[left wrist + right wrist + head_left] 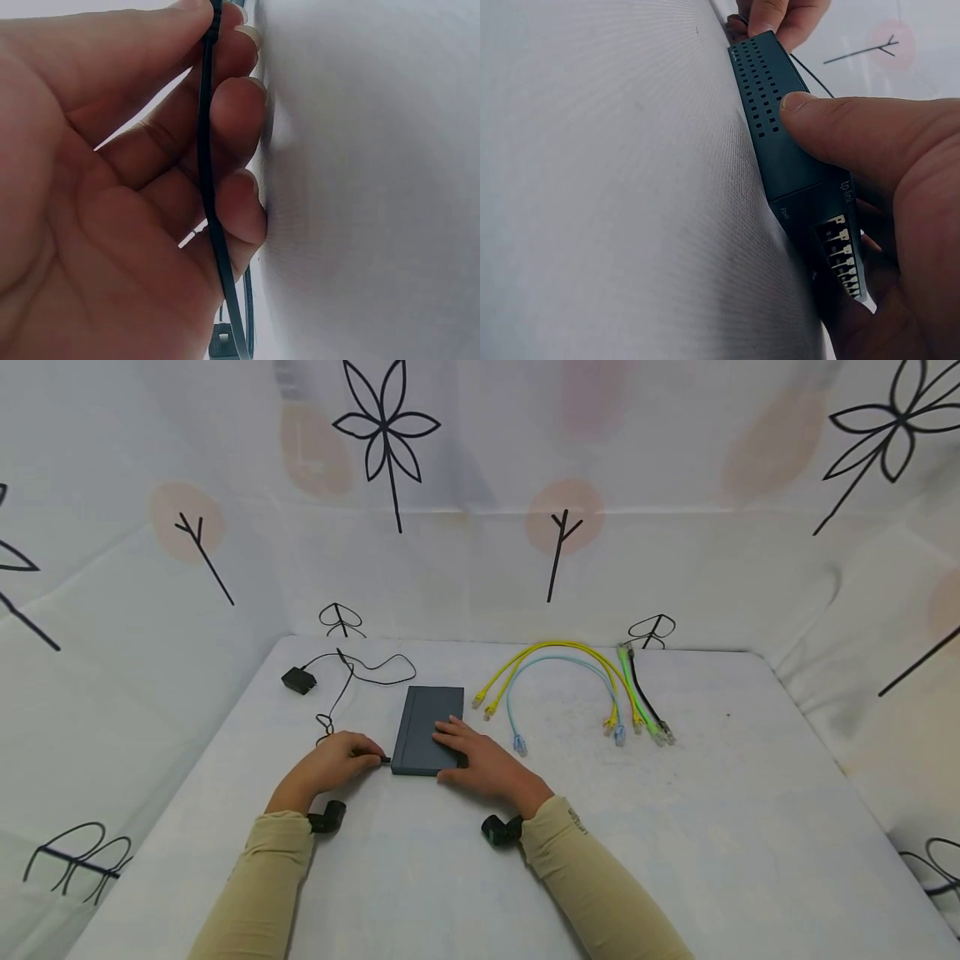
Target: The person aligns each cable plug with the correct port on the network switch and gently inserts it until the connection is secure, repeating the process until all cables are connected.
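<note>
A dark grey network switch [420, 731] lies flat on the white table. My right hand [491, 767] holds it at the near right corner; in the right wrist view the thumb [810, 120] presses its vented side, with a row of ports [843, 259] facing that camera. At the switch's left side my left hand [333, 768] pinches the black plug [386, 760] of a power cord. The cord [205, 142] runs down across the palm in the left wrist view. Whether the plug sits inside a socket is hidden by fingers and distance.
A black power adapter [298, 680] lies at the back left, its thin cord [375, 681] looped loosely. Right of the switch are yellow cables [558, 644], a light blue cable [561, 657], a green cable [636, 693] and a black cable [645, 690]. Patterned cloth walls surround the table.
</note>
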### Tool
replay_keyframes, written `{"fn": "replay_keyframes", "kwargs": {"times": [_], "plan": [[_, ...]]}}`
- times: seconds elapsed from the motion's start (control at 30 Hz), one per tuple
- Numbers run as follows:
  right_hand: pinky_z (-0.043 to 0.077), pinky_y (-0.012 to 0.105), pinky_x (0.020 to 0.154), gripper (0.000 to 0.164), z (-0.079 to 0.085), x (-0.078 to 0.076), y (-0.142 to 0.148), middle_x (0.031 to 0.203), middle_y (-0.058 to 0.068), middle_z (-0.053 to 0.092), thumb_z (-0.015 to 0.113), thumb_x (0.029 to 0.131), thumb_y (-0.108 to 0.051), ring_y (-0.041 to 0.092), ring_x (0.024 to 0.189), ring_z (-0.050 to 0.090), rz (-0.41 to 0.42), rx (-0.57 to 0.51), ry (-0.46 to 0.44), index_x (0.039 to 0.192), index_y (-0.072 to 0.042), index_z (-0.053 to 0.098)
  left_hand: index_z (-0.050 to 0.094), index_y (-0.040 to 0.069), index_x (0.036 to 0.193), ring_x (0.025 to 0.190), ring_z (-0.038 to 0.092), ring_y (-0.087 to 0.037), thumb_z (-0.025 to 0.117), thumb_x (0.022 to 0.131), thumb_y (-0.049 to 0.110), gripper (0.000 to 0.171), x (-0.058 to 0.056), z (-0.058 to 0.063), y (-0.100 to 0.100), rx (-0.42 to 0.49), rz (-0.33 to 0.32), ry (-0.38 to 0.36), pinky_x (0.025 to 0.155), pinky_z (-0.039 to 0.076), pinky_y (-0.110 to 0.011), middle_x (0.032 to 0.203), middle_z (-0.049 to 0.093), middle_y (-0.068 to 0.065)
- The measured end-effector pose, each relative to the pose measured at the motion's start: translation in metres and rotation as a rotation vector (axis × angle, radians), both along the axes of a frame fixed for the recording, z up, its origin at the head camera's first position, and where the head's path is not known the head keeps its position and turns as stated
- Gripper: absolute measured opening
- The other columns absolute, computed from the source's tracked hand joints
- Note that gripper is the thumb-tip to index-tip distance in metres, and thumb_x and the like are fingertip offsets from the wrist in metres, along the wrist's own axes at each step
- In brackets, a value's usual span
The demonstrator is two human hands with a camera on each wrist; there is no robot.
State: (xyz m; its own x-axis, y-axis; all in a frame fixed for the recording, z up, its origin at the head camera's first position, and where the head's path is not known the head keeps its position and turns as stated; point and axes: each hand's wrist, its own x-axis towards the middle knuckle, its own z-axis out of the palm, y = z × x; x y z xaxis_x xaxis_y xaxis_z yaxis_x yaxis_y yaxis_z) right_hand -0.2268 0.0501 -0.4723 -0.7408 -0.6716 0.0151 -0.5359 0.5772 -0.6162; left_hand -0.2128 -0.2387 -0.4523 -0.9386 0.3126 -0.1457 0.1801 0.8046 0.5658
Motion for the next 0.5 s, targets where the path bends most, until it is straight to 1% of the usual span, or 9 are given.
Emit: {"fn": "replay_keyframes", "kwargs": {"times": [0.2, 0.37, 0.5], "plan": [[0.026, 0.047, 0.118, 0.070, 0.0004, 0.0004, 0.0000, 0.161, -0.008, 0.025, 0.065, 0.092, -0.041, 0.014, 0.152, 0.010, 0.002, -0.008, 0.006, 0.152, -0.020, 0.035, 0.073, 0.011, 0.105, 0.102, 0.062, -0.020, 0.061, 0.095, 0.019, 0.017, -0.0001, -0.0013, 0.0004, 0.004, 0.004, -0.013, 0.089, 0.051, -0.042, 0.107, 0.071, -0.004], [0.026, 0.047, 0.118, 0.070, -0.0009, 0.0005, 0.0002, 0.161, -0.008, 0.025, 0.065, 0.092, -0.041, 0.015, 0.152, 0.010, 0.003, -0.013, 0.010, 0.152, -0.020, 0.035, 0.073, 0.013, 0.103, 0.097, 0.062, -0.017, 0.062, 0.095, 0.019, 0.014, -0.0001, -0.0019, 0.0020, 0.009, 0.004, -0.009, 0.086, 0.051, -0.040, 0.103, 0.070, -0.002], [0.026, 0.047, 0.118, 0.070, -0.0013, 0.0002, 0.0001, 0.161, -0.008, 0.025, 0.065, 0.092, -0.042, 0.015, 0.152, 0.010, 0.000, -0.008, 0.009, 0.152, -0.021, 0.035, 0.072, 0.014, 0.101, 0.093, 0.061, -0.015, 0.064, 0.094, 0.018, 0.012, 0.0008, 0.0003, 0.0037, 0.023, 0.006, -0.005, 0.084, 0.051, -0.039, 0.101, 0.070, -0.001]]}}
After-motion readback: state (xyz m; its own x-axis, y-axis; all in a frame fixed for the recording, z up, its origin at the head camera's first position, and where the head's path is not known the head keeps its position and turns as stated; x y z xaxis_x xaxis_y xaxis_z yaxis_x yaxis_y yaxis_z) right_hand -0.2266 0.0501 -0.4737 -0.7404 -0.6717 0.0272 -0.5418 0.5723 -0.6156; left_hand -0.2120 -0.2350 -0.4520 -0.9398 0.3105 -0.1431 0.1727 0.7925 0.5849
